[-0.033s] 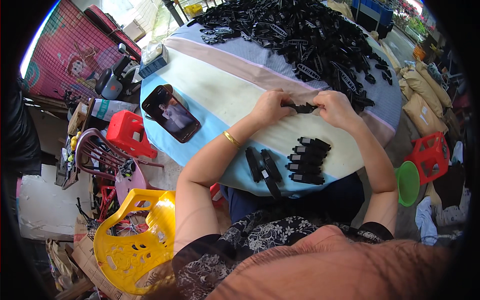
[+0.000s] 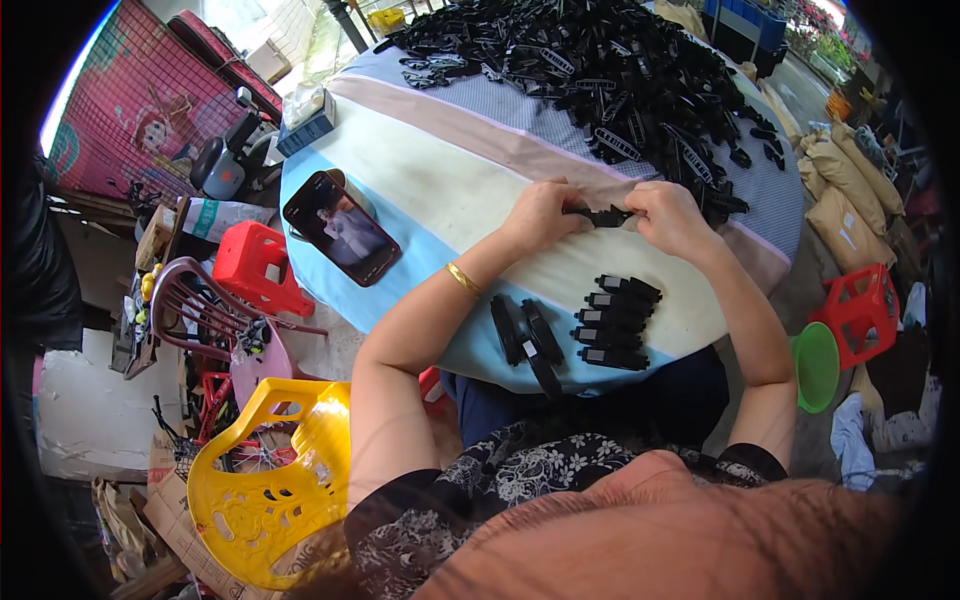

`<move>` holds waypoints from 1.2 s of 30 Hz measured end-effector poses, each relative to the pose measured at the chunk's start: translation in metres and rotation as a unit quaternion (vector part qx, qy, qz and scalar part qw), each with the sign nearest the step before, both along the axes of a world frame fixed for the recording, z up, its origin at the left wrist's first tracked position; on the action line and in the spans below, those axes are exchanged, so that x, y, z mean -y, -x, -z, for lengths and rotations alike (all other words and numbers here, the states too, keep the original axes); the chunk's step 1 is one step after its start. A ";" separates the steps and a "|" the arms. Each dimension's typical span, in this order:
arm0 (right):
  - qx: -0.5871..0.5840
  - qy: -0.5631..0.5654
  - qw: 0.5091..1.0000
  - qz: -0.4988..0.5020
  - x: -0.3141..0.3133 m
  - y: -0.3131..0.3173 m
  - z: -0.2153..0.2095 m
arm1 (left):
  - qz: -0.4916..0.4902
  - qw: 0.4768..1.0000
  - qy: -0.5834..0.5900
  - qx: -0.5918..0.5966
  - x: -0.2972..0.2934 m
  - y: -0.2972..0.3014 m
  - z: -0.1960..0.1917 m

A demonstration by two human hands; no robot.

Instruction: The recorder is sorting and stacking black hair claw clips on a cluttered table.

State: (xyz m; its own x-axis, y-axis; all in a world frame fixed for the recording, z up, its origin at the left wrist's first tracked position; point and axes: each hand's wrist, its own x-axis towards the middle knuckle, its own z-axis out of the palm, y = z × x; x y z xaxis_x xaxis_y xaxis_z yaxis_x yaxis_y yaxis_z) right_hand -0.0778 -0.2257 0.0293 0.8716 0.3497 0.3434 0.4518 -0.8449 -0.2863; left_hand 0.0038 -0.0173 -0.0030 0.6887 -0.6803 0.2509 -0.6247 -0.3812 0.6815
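Between my hands, just above the cloth, is a small black plastic part [image 2: 607, 217]. My left hand [image 2: 543, 216] pinches its left end and my right hand [image 2: 672, 215] its right end; the fingers cover both ends. Nearer to me lies a row of several black plastic clips [image 2: 616, 322], set side by side. To their left are a few longer black strips [image 2: 535, 338] at the table's near edge. Beyond my hands spreads a large heap of loose black plastic parts [image 2: 600, 85], its edge close to my right hand.
A phone [image 2: 343, 228] leans on a round stand at the table's left, with a small blue box [image 2: 308, 122] behind it. A yellow chair [image 2: 265, 480] stands at my left. Red stools [image 2: 255, 268] flank the table, and a green basin [image 2: 815, 367] sits at the right.
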 end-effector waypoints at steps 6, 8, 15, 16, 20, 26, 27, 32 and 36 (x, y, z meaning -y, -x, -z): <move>0.052 -0.035 0.997 -0.050 -0.009 -0.009 0.018 | 0.045 0.998 0.027 -0.041 0.011 0.000 0.001; 0.107 -0.026 0.991 -0.071 -0.006 -0.007 0.023 | 0.042 0.996 0.053 -0.056 0.011 0.000 0.003; 0.187 0.039 0.963 0.189 0.064 0.034 0.006 | 0.186 0.982 0.003 0.035 0.002 0.019 -0.010; 0.187 0.027 0.952 0.240 0.088 0.033 0.021 | 0.217 0.975 0.017 0.046 0.007 0.025 -0.010; 0.077 -0.154 0.959 0.225 0.097 0.013 0.054 | 0.282 0.956 0.032 0.073 0.024 0.037 -0.011; 0.077 -0.096 0.966 0.229 0.028 -0.036 0.058 | 0.192 0.981 0.033 -0.010 0.021 0.034 -0.012; 0.078 -0.054 0.969 0.230 0.021 -0.044 0.060 | 0.157 0.984 0.054 0.064 0.020 0.031 -0.010; 0.021 -0.140 0.972 0.187 0.011 -0.068 0.058 | 0.071 0.984 0.042 0.157 0.019 0.010 -0.003; 0.047 -0.197 0.971 0.127 0.033 -0.063 0.037 | 0.067 0.990 0.011 0.121 0.020 -0.009 0.000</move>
